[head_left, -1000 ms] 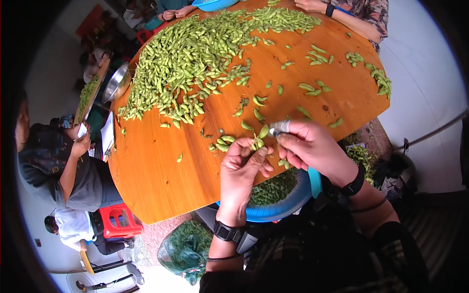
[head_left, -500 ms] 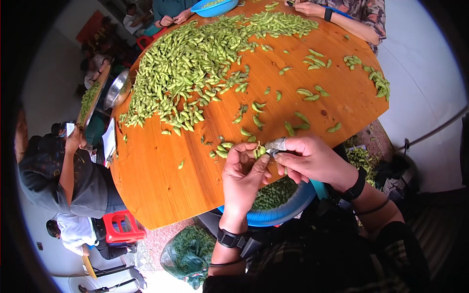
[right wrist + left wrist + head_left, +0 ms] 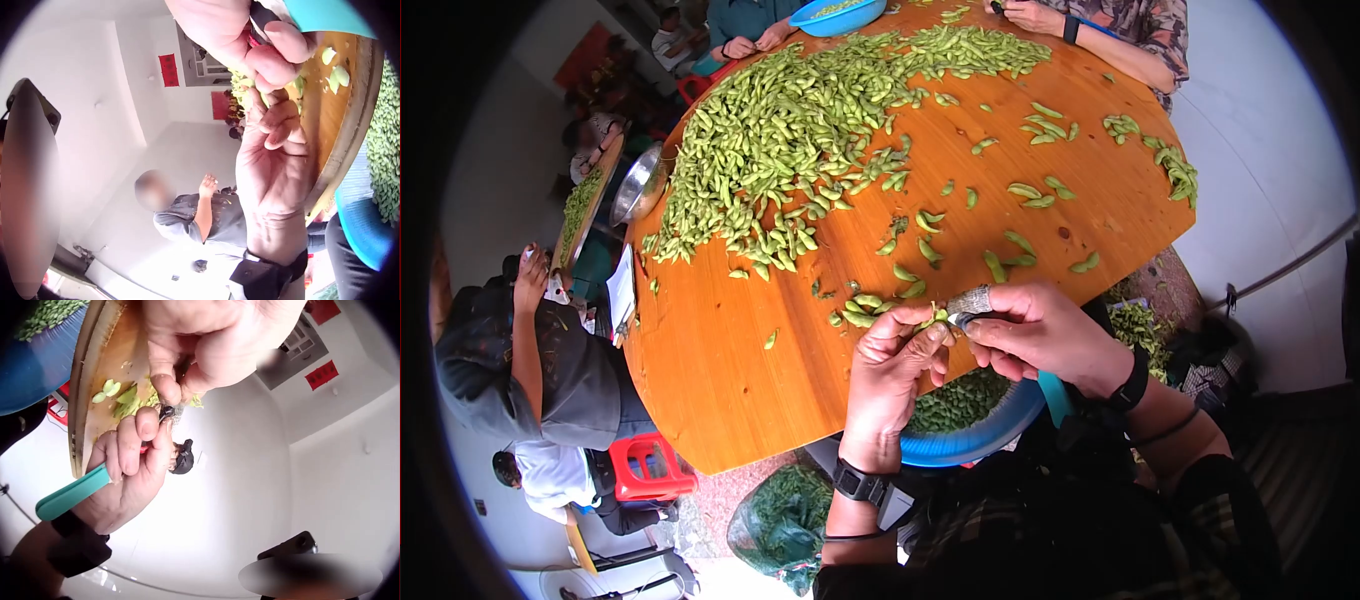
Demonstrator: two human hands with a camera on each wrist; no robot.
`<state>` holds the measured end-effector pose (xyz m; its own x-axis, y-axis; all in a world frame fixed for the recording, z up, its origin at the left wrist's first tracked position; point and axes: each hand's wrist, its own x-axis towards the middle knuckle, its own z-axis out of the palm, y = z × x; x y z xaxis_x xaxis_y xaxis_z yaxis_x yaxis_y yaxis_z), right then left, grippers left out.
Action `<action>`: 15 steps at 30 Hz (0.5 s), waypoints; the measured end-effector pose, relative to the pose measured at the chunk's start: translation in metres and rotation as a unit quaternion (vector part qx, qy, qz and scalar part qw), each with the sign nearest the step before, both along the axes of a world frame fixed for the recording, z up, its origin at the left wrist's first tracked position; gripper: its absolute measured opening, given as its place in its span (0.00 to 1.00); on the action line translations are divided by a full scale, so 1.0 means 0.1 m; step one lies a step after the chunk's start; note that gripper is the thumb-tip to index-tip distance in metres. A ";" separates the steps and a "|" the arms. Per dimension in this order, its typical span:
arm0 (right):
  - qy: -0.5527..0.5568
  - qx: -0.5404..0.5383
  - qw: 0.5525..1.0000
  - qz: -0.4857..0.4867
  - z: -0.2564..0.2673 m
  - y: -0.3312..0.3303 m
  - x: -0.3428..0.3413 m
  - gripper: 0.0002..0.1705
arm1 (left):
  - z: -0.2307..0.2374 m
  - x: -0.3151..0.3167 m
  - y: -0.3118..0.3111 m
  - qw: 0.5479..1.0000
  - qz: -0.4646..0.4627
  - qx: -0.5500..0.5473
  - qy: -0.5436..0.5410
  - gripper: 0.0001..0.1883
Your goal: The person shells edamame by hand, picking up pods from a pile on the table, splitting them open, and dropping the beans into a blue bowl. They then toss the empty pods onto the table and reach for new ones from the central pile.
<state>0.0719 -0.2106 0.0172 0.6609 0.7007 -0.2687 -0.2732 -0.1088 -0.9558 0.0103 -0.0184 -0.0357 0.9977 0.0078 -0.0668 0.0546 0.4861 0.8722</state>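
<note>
In the head view, my left hand (image 3: 888,375) pinches a green soybean pod (image 3: 941,315) between thumb and forefinger over the table's near edge. My right hand (image 3: 1050,345) meets it from the right, gripping a teal-handled tool (image 3: 1055,398) whose metal tip is right at the pod. Grey wrapping (image 3: 970,300) covers the right forefinger. In the left wrist view, the tool's teal handle (image 3: 72,494) sticks out below the right hand's curled fingers. The fingers of both hands hide most of the pod and the tool's working end.
A large heap of pods (image 3: 770,140) covers the far left of the wooden table (image 3: 730,410), with loose pods (image 3: 870,308) near my left hand. Below the edge is a blue basin (image 3: 990,440) of shelled beans. Other people sit around; a green bag (image 3: 785,525) stands on the floor.
My right hand has come down and left, bringing the tool's tip to the pod in my left hand. Less of the pod shows between my fingers. The person at left has raised a hand.
</note>
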 end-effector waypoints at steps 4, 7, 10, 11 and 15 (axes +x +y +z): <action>0.059 0.051 0.996 -0.032 -0.04 0.05 -0.02 0.05 | -0.07 0.04 0.02 0.997 -0.026 -0.070 0.012 0.10; 0.045 0.042 0.997 -0.046 -0.09 0.07 -0.01 0.04 | -0.02 0.03 -0.07 0.998 0.021 0.052 0.007 0.10; -0.064 -0.010 0.994 -0.083 -0.22 0.15 -0.03 0.05 | 0.02 -0.03 -0.18 0.737 0.178 0.622 -0.198 0.19; -0.191 -0.019 0.976 -0.099 -0.23 0.15 -0.05 0.05 | 0.04 -0.06 -0.28 0.734 0.184 0.629 -0.181 0.20; -0.277 -0.013 0.955 -0.105 -0.15 0.17 -0.14 0.05 | 0.15 -0.13 -0.37 0.726 0.188 0.641 -0.165 0.23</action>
<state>0.0579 -0.1936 0.0020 0.8315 0.5352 0.1486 0.2563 -0.1324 -0.9575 -0.0027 -0.0556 -0.0210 0.8693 0.1277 0.4774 -0.1870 -0.8093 0.5568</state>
